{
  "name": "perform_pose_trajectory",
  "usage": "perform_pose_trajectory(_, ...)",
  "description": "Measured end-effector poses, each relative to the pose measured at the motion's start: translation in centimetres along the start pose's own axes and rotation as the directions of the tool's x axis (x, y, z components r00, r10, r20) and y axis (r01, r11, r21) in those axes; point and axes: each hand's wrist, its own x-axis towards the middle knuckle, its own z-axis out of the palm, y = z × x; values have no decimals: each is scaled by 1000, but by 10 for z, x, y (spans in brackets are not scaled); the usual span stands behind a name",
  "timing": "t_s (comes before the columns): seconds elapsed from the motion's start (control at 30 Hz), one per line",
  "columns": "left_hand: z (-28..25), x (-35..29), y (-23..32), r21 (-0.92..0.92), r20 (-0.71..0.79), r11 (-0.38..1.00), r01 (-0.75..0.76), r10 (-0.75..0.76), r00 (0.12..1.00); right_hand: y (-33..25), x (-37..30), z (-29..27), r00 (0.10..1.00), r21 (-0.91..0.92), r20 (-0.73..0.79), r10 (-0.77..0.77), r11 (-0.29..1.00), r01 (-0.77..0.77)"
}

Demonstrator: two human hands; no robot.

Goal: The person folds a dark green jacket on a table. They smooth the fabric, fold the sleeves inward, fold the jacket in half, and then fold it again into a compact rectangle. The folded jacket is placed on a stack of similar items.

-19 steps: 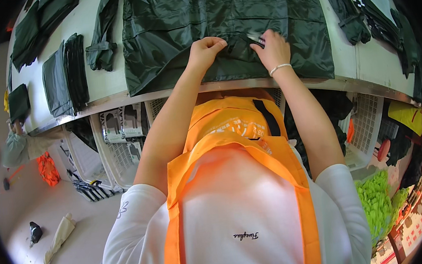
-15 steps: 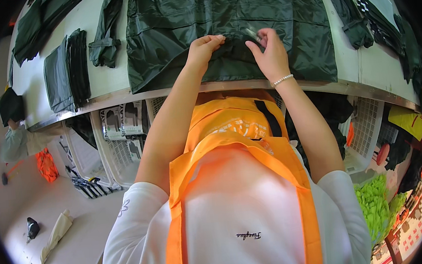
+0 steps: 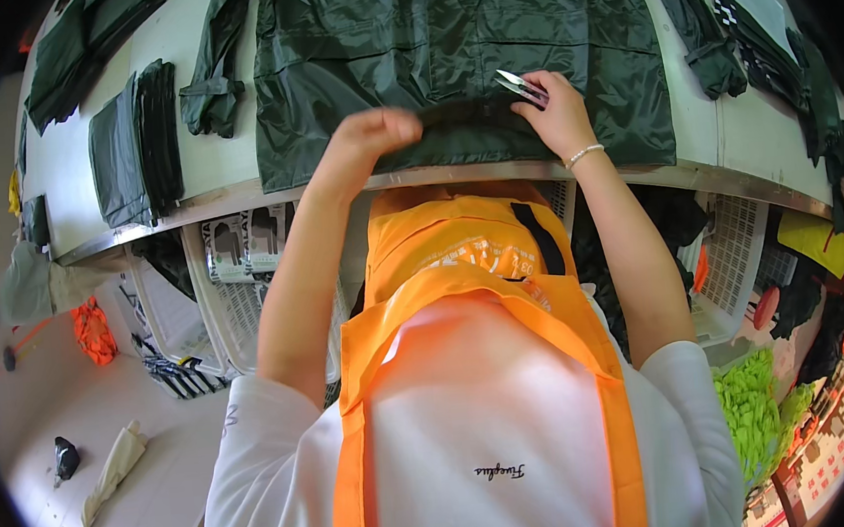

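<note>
A shiny dark green jacket (image 3: 355,69) lies spread on the white table in front of me, its hem close to the near edge. My right hand (image 3: 561,111) is closed around small silver thread snips (image 3: 522,88), blades pointing up and left over the cloth. A beaded bracelet circles that wrist. My left hand (image 3: 369,140) hovers over the jacket's lower left part, apart from the right. Motion smears its fingers, so whether it holds anything cannot be made out.
Left of the jacket are a rolled green piece (image 3: 213,91) and a folded green stack (image 3: 135,143). More green garments (image 3: 704,48) lie to the right. White plastic baskets (image 3: 246,314) stand under the table (image 3: 209,177). Lime-green material (image 3: 751,405) is piled at lower right.
My left hand has moved left and toward me, away from the hem. My right hand has shifted slightly right and nearer, and the snips now show clearly. The jacket's hem lies flatter.
</note>
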Motion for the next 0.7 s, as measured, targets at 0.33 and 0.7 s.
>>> perform_pose_trajectory(0.33,-26,-108,-49,945,-254,242,220,121,959,21,16,-13,852,454,467,235,764,-459)
perform_pose_trajectory(0.7,69,79,12,727,-116,686,-6,131,985,-5,16,-27,838,476,518,169,758,-447)
